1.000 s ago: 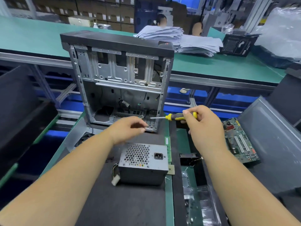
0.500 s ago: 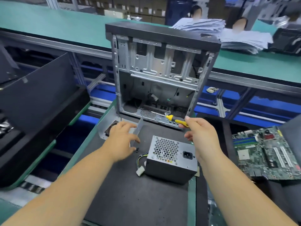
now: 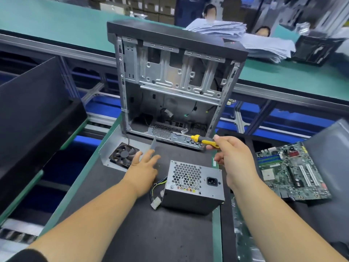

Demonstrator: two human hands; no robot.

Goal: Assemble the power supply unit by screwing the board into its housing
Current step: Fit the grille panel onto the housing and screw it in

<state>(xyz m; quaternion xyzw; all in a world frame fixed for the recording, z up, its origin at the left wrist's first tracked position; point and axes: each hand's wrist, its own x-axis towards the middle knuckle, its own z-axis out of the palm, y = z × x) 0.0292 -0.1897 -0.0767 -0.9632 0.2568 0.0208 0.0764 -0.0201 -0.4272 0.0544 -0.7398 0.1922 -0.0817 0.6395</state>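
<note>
Two hands: right hand [image 3: 235, 163] pinching yellow-handled screwdriver [image 3: 204, 141], left hand [image 3: 144, 165] flat-fingered beside perforated steel power supply [image 3: 192, 188].

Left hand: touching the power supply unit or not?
Apart. The head view shows dark mat between the left hand, fingers spread toward the fan plate, and the power supply unit.

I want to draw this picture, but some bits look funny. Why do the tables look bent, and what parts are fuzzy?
In the head view, the wide-angle lens bows the green bench and tilts the computer case; the far shelves and paper stack are smeared with blur; the power supply, left hand and right hand holding the yellow screwdriver look sharper; lighting is even, shadows soft.
</note>
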